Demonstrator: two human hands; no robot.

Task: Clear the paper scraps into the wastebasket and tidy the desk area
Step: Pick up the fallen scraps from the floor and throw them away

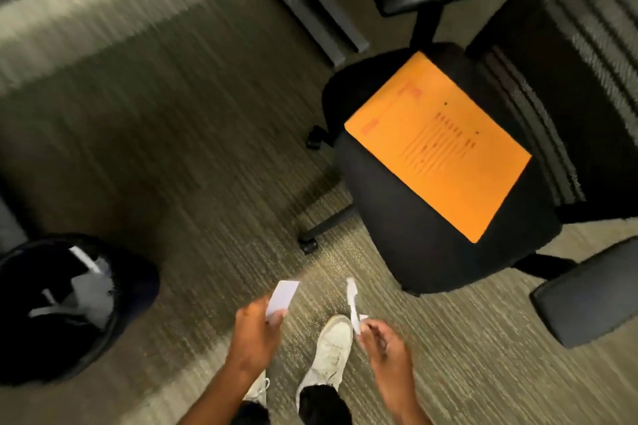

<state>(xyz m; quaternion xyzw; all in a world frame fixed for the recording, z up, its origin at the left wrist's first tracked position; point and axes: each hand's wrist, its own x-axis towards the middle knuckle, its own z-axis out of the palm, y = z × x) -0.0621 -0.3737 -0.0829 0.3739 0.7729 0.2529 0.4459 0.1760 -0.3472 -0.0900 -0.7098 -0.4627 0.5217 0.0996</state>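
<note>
Two white paper scraps [283, 297], one flat, one crumpled, are pinched in left hand [255, 331] and right hand [383, 345] fingers.

Black office chair [431, 217] on striped carpet [172, 114], orange printed envelope [438, 145] flat on its seat. White sneakers [331, 348] below. Grey desk leg [310, 7] at top.

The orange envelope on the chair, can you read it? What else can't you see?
Head view:
- Orange envelope: print smeared by motion blur, unreadable.
- Wastebasket: left rim cut by the picture edge; dark inside, contents unclear.
- Paper scraps in left hand and right hand: partly hidden by fingers.
</note>
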